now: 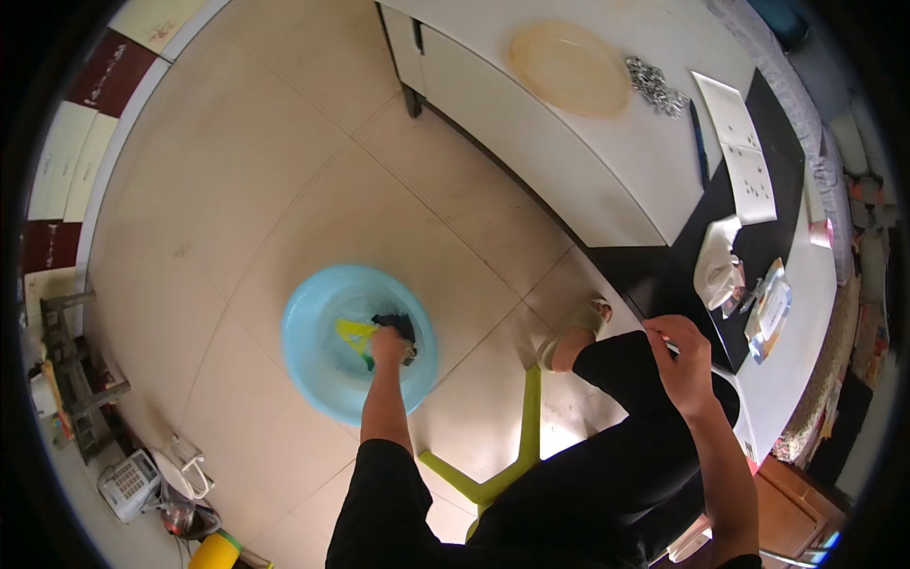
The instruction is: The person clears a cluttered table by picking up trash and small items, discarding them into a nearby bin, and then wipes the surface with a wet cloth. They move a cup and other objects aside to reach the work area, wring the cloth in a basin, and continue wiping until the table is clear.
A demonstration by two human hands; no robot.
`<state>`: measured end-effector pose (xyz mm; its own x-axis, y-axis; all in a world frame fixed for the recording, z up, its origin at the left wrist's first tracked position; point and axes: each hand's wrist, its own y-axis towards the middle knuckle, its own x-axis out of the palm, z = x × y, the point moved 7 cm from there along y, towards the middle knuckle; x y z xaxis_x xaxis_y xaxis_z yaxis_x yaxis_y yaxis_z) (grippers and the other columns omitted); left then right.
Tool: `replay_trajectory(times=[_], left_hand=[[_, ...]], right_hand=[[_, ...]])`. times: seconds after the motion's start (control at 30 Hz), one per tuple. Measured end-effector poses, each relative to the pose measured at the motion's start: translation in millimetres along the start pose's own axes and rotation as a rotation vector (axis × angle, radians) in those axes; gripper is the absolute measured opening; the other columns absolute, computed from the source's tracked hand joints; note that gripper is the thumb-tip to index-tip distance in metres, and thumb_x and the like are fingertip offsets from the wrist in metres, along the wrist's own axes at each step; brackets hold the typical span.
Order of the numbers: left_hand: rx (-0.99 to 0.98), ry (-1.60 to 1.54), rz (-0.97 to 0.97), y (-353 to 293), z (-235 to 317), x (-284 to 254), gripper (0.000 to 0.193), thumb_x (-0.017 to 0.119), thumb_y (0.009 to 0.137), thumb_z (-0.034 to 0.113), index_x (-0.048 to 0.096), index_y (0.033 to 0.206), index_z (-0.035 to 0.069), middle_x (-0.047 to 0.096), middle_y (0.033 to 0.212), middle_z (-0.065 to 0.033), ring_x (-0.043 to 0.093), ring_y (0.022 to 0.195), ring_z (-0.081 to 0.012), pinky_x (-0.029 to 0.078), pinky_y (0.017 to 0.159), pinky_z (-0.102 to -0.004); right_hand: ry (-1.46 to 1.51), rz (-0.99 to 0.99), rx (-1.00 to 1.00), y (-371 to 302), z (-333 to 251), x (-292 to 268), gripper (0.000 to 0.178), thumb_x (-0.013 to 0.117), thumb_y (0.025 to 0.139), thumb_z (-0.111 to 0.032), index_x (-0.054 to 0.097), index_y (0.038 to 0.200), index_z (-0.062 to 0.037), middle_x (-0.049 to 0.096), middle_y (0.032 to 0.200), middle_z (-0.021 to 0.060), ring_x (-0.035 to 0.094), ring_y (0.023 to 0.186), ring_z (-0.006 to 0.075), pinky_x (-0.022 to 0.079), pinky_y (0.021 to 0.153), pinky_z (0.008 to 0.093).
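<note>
A round light-blue basin (308, 365) stands on the tiled floor. In it lie a yellow-green piece of cloth (354, 331) with a green part and a dark piece of cloth (400, 325). My left hand (386, 347) reaches down into the basin, fingers closed at the dark cloth; their tips are hidden. Over by my knee and the table's edge, my right hand (681, 365) hangs loosely bent, thumb apart from the fingers, with nothing visible in it.
A white and black table (654, 171) runs along the right, bearing a beige round lid (569, 68), a metal chain (656, 87), a pen (700, 142), a white booklet (739, 142) and small packets (770, 311). Green chair legs (531, 427) stand near my sandalled foot (575, 334). A telephone (130, 484) sits lower left.
</note>
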<state>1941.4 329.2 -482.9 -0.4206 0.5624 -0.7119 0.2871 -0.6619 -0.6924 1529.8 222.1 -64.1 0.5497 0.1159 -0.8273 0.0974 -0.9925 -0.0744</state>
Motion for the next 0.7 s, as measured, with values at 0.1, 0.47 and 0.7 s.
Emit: replay_trajectory(times=[0.1, 0.47, 0.7], left_hand=[[-0.205, -0.332, 0.242, -31.8, 9.0, -24.6, 0.041, 0.046, 0.084, 0.033, 0.056, 0.101, -0.003, 0.048, 0.108, -0.0276, 0.042, 0.109, -0.0391, 0.036, 0.088, -0.0481], [0.3, -0.477, 0.079, -47.9, 99.5, 9.3, 0.098, 0.07, 0.066, 0.037, 0.015, 0.128, -0.016, 0.015, 0.134, -0.0333, 0.02, 0.124, -0.0439, 0.02, 0.103, -0.0419], [0.371, -0.256, -0.126, -74.1, 160.6, 56.1, 0.095, 0.07, 0.063, 0.018, 0.009, 0.132, -0.01, 0.009, 0.137, -0.0286, 0.016, 0.126, -0.0413, 0.023, 0.102, -0.0427]], right_hand=[[0.039, 0.027, 0.025, 2.5, -4.0, -6.8, 0.01, 0.058, 0.076, 0.002, 0.062, 0.085, -0.0006, 0.059, 0.08, 0.0117, 0.058, 0.071, 0.0235, 0.047, 0.062, 0.0271], [0.109, 0.0, 0.13, -28.4, 20.8, -12.0, 0.013, 0.057, 0.075, -0.003, 0.063, 0.087, -0.0024, 0.06, 0.08, 0.0107, 0.058, 0.07, 0.0259, 0.047, 0.062, 0.0304], [0.154, 0.058, 0.143, -52.0, 42.5, -26.1, 0.012, 0.057, 0.075, -0.003, 0.062, 0.086, -0.0021, 0.061, 0.081, 0.0104, 0.058, 0.074, 0.0275, 0.048, 0.066, 0.0322]])
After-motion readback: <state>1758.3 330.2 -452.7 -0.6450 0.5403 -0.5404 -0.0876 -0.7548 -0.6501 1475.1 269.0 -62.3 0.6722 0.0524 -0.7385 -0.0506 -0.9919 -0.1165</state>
